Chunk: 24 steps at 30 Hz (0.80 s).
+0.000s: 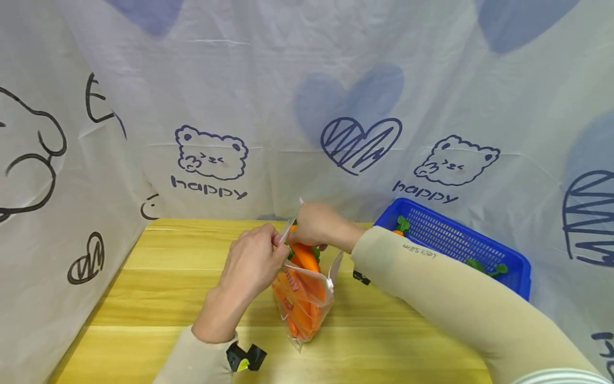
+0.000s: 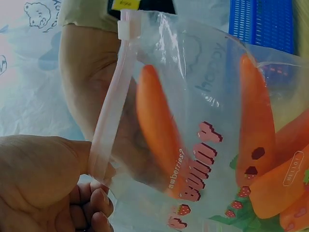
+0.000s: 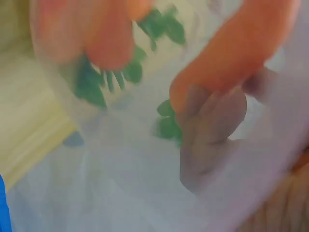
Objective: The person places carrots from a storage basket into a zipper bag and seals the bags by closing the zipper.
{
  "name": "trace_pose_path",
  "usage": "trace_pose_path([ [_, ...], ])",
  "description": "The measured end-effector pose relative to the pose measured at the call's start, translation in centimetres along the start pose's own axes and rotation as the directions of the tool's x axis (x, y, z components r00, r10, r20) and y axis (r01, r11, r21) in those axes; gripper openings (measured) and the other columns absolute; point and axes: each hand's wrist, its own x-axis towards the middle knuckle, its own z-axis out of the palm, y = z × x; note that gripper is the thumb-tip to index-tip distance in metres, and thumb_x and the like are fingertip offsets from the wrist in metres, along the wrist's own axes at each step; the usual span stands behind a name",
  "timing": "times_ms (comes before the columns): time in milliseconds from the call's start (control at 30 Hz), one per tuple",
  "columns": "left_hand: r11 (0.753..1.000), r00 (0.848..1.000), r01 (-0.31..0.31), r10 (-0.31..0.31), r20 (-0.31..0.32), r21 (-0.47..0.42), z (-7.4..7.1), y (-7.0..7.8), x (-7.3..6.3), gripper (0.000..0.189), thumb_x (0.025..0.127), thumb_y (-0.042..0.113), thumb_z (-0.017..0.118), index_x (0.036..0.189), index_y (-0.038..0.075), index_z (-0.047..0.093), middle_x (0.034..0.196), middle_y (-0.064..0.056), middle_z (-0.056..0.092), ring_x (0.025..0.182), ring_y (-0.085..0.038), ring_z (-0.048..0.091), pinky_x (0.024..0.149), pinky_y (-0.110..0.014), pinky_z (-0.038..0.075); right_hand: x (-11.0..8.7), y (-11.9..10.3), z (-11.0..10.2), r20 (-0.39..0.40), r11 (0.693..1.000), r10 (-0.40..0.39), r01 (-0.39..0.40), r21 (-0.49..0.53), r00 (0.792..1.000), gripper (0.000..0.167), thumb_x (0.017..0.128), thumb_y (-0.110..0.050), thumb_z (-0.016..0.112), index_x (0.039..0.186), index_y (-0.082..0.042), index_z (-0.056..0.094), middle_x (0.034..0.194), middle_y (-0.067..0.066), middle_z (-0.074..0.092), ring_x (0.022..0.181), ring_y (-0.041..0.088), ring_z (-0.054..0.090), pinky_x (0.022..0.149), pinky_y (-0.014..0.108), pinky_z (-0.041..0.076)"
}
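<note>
A clear zip bag [image 1: 328,304] with a white slider and printed lettering stands tilted on the table, with several orange carrots [image 2: 256,121] inside. My left hand [image 1: 251,261] pinches the zip edge of the bag at its mouth, thumb on the near side. Reaching in through that mouth, my right hand [image 1: 318,224] grips a carrot [image 3: 231,58] near its green leafy end, seen through the plastic in the right wrist view. In the left wrist view the held carrot [image 2: 157,116] points tip-up, and the plastic blurs the right fingers behind it.
A blue perforated basket [image 1: 441,229] stands at the back right of the yellow wood-grain table [image 1: 192,256], with leafy carrot tops [image 1: 484,268] showing in it. A pale printed curtain [image 1: 268,106] hangs behind and at the sides. The right forearm covers part of the basket.
</note>
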Motion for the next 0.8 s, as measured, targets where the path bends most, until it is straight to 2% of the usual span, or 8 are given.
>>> trace_pose_path([
  [167, 1.000, 1.000, 0.007, -0.007, -0.023, 0.003, -0.1, -0.1, 0.0, 0.009, 0.091, 0.018, 0.059, 0.084, 0.013, 0.061, 0.077, -0.004, 0.059, 0.075, -0.025, 0.056, 0.079, -0.046, 0.047, -0.4, -0.6, 2.1, -0.010, 0.999, -0.031, 0.030, -0.042, 0.999, 0.030, 0.096, -0.029, 0.066, 0.071, -0.014, 0.065, 0.059, 0.000, 0.066, 0.051, 0.016, 0.068, 0.046, 0.025, 0.050],
  [333, 0.999, 0.999, 0.033, -0.033, -0.027, 0.001, -0.5, -0.4, 0.0, 0.010, 0.092, 0.019, 0.060, 0.085, 0.012, 0.062, 0.076, -0.003, 0.060, 0.073, -0.025, 0.055, 0.074, -0.044, 0.046, -1.4, -0.5, 2.4, 0.008, 0.993, -0.076, 0.077, -0.091, 0.997, 0.032, 0.094, -0.033, 0.070, 0.069, -0.017, 0.059, 0.057, -0.004, 0.059, 0.048, 0.010, 0.058, 0.047, 0.025, 0.045],
  [433, 0.999, 0.998, 0.055, -0.054, -0.021, 0.001, -0.9, -0.7, 0.0, 0.011, 0.093, 0.021, 0.060, 0.087, 0.012, 0.063, 0.076, -0.003, 0.060, 0.072, -0.025, 0.055, 0.070, -0.041, 0.044, -2.7, 0.2, 1.7, -0.085, 0.982, -0.150, 0.139, -0.132, 0.985, 0.033, 0.092, -0.033, 0.074, 0.069, -0.018, 0.057, 0.059, -0.006, 0.055, 0.053, 0.012, 0.054, 0.053, 0.028, 0.043],
  [500, 0.998, 0.998, 0.068, -0.068, -0.010, 0.005, -1.3, -1.0, 0.1, 0.014, 0.094, 0.023, 0.061, 0.088, 0.012, 0.063, 0.075, -0.003, 0.059, 0.070, -0.025, 0.055, 0.066, -0.039, 0.043, -3.9, 1.1, 1.1, -0.207, 0.973, -0.190, 0.156, -0.169, 0.960, 0.030, 0.092, -0.030, 0.073, 0.071, -0.016, 0.057, 0.061, -0.004, 0.054, 0.056, 0.016, 0.053, 0.053, 0.031, 0.042],
  [567, 0.997, 0.997, 0.077, -0.077, 0.001, 0.021, -1.7, -1.4, 0.1, 0.017, 0.096, 0.026, 0.062, 0.088, 0.011, 0.063, 0.074, -0.004, 0.059, 0.069, -0.025, 0.055, 0.063, -0.038, 0.042, -5.1, 2.3, 0.5, -0.339, 0.970, -0.196, 0.131, -0.205, 0.920, 0.029, 0.093, -0.031, 0.074, 0.076, -0.013, 0.058, 0.065, -0.001, 0.054, 0.059, 0.020, 0.054, 0.052, 0.034, 0.043],
  [633, 0.996, 0.997, 0.078, -0.079, 0.009, 0.051, -2.3, -1.8, 0.2, 0.020, 0.097, 0.028, 0.062, 0.088, 0.011, 0.063, 0.073, -0.004, 0.059, 0.068, -0.025, 0.055, 0.061, -0.038, 0.041, -6.1, 3.6, 0.2, -0.410, 0.977, -0.145, 0.064, -0.206, 0.900, 0.033, 0.093, -0.036, 0.074, 0.079, -0.012, 0.055, 0.066, 0.001, 0.051, 0.057, 0.022, 0.054, 0.047, 0.037, 0.042],
  [667, 0.995, 0.997, 0.075, -0.076, 0.014, 0.068, -2.5, -1.9, 0.3, 0.020, 0.097, 0.028, 0.062, 0.087, 0.010, 0.063, 0.072, -0.004, 0.059, 0.067, -0.026, 0.055, 0.061, -0.038, 0.042, -6.3, 4.2, 0.0, -0.420, 0.978, -0.128, 0.045, -0.202, 0.899, 0.036, 0.093, -0.038, 0.074, 0.076, -0.012, 0.055, 0.064, 0.000, 0.050, 0.056, 0.022, 0.053, 0.046, 0.037, 0.040],
  [800, 0.983, 1.000, 0.010, -0.013, 0.015, 0.183, -2.9, -1.7, 0.6, 0.026, 0.097, 0.029, 0.065, 0.081, 0.009, 0.062, 0.069, -0.004, 0.058, 0.066, -0.028, 0.056, 0.061, -0.042, 0.042, -6.6, 5.6, 0.0, -0.338, 0.995, -0.084, 0.064, -0.071, 0.937, 0.031, 0.092, -0.033, 0.070, 0.071, -0.016, 0.055, 0.062, -0.004, 0.047, 0.054, 0.018, 0.049, 0.049, 0.032, 0.035],
])
